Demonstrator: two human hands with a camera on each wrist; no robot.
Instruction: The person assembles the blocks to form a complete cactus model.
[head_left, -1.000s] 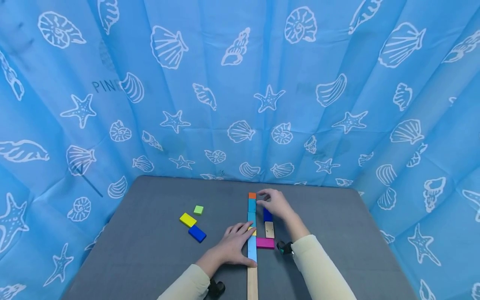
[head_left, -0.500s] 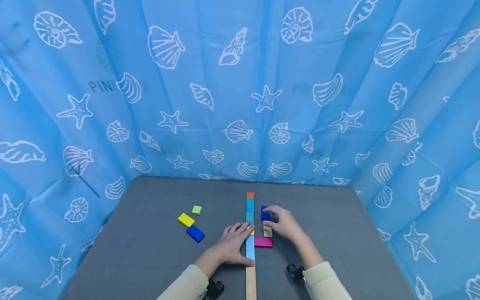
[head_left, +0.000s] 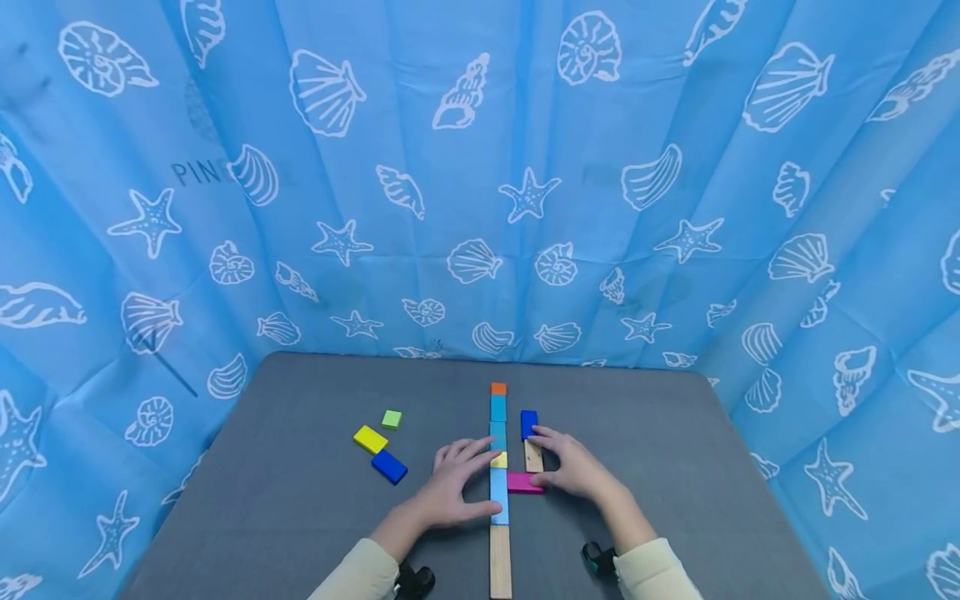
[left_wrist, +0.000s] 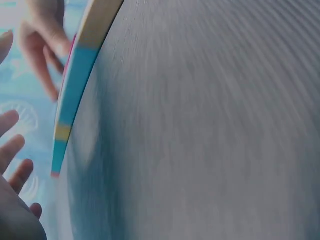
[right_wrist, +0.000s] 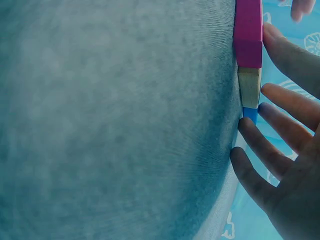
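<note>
A straight row of blocks runs away from me, from a long bare-wood block (head_left: pixel 500 560) through a light blue block (head_left: pixel 499 490) and a yellow block (head_left: pixel 501 460) to an orange block (head_left: pixel 498 388). My left hand (head_left: pixel 450 492) hovers with spread fingers over the row's left side, holding nothing. Beside the row, a magenta block (head_left: pixel 519 482) juts out right; a short wooden block (head_left: pixel 533 457) and a dark blue block (head_left: pixel 528 423) extend from it, parallel to the row. My right hand (head_left: pixel 576 468) spreads over these, thumb at the magenta block (right_wrist: pixel 248 37), extended fingertips near the other two.
Left of the row lie a yellow block (head_left: pixel 371 439), another dark blue block (head_left: pixel 389 467) and a small green block (head_left: pixel 392 419) on the grey table (head_left: pixel 285 500). A blue seashell curtain (head_left: pixel 420 133) hangs behind the table.
My right hand has come back from near the orange block to the magenta and wooden blocks. My left hand, earlier resting on the row, has lifted and shifted slightly left. The blocks keep their arrangement.
</note>
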